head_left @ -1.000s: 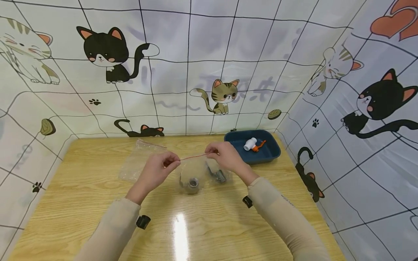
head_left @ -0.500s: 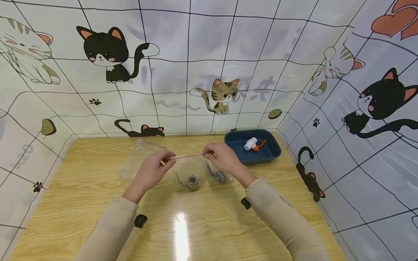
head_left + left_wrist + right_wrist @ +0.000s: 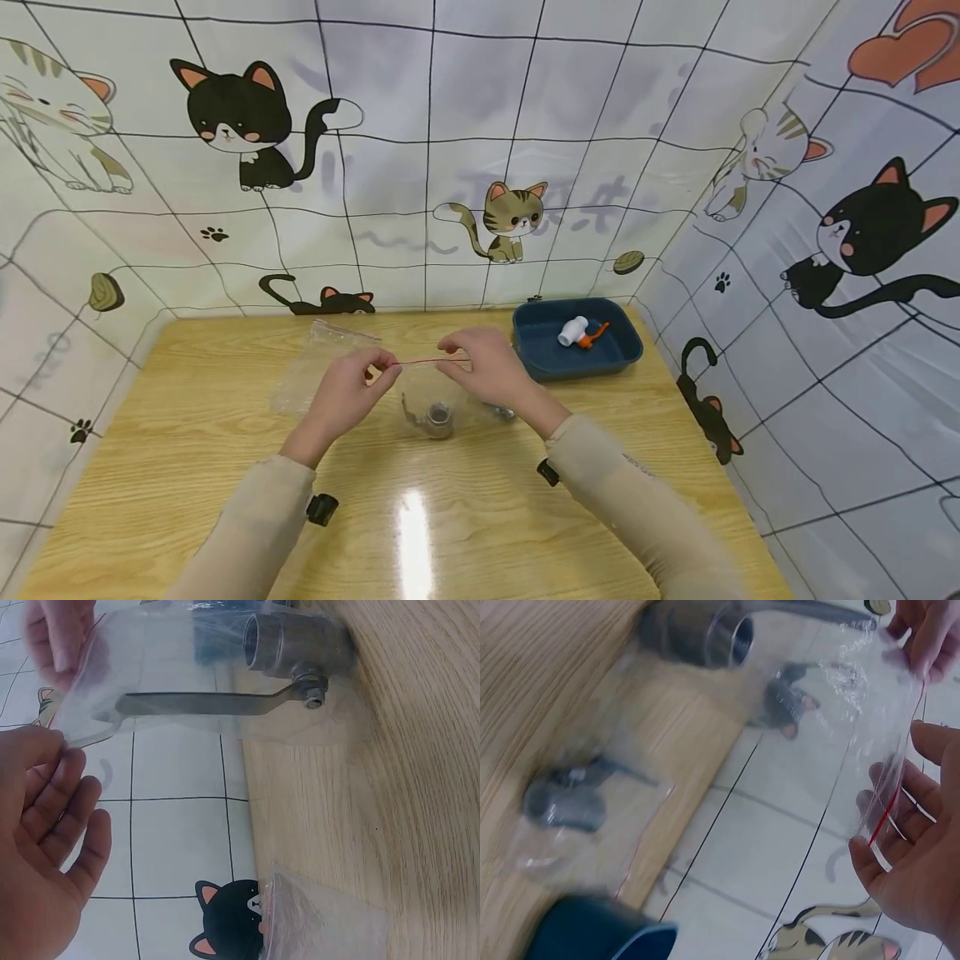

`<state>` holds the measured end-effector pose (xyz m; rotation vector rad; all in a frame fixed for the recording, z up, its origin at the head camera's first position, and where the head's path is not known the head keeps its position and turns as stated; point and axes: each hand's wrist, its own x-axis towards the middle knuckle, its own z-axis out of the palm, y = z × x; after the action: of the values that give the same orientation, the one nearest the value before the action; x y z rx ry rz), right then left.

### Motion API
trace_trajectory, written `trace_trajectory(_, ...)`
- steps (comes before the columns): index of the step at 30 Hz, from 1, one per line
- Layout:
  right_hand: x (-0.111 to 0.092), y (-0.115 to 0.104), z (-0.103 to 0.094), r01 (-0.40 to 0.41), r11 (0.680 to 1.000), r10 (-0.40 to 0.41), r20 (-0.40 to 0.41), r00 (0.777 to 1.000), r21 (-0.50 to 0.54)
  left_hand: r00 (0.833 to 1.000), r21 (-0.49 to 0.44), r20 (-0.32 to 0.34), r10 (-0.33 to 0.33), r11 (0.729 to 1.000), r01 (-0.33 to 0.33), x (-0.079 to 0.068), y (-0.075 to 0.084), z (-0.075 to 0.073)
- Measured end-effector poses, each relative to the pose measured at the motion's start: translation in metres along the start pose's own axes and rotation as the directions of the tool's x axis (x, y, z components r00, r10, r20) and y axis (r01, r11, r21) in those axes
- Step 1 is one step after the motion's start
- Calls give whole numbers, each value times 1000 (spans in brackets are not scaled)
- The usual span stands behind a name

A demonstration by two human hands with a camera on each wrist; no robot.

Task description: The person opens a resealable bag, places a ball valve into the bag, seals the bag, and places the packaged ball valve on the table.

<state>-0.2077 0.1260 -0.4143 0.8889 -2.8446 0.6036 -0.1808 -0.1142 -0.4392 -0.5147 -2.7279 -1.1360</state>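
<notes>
You have a clear bag [image 3: 157, 667] stretched between both hands over the middle of the worktop [image 3: 150, 467], its red seal line [image 3: 431, 361] drawn nearly straight from side to side. Your left hand [image 3: 352, 392] pinches the bag's left corner; the left wrist view shows its remaining fingers loosely bent below. Your right hand [image 3: 491, 371] is at the other end, thumb and forefinger apart; the right wrist view shows fingers behind the clear film, though whether they grip it or merely rest there I cannot tell. The head view gives little of the metal valve [image 3: 285, 652] inside, while the left wrist view lays out its threaded mouth, nut and long lever. Your right hand mostly hides a second bagged valve [image 3: 562, 806] from above, but the right wrist view shows it. Only the head view shows the white fitting [image 3: 573, 331] with an orange lever [image 3: 597, 335] inside the blue tray [image 3: 577, 367], far right. A flat bag [image 3: 296, 379] lies far left.
</notes>
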Motion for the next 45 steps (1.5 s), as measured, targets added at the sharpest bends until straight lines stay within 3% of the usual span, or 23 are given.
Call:
trace_trajectory(5, 11, -23, 8, 44, 998, -43, 20, 999, -50, 998, 32, -32, 54, 998, -53, -1, -2, 2)
trace_trajectory(12, 20, -40, 9, 53, 998, -53, 8, 999, -29, 993, 80, -41, 115, 991, -111, -2, -6, 2)
trace_trajectory(18, 23, -42, 9, 29, 998, -26, 52, 998, -50, 992, 54, -10, 124, 991, -123, -2, -7, 2)
trace_trajectory(23, 23, -40, 11, 57, 993, -52, 49, 997, -101, 994, 38, 7, 112, 993, -112, 0, -5, 4)
trace_trajectory(28, 23, -40, 14, 84, 986, -81, 27, 996, -145, 994, 68, -23, 103, 993, -101, 0, -4, 6)
trace_trajectory(45, 24, -42, 14, 108, 980, -114, -27, 993, -168, 974, 112, -103, 200, 976, -189, -1, -3, 9)
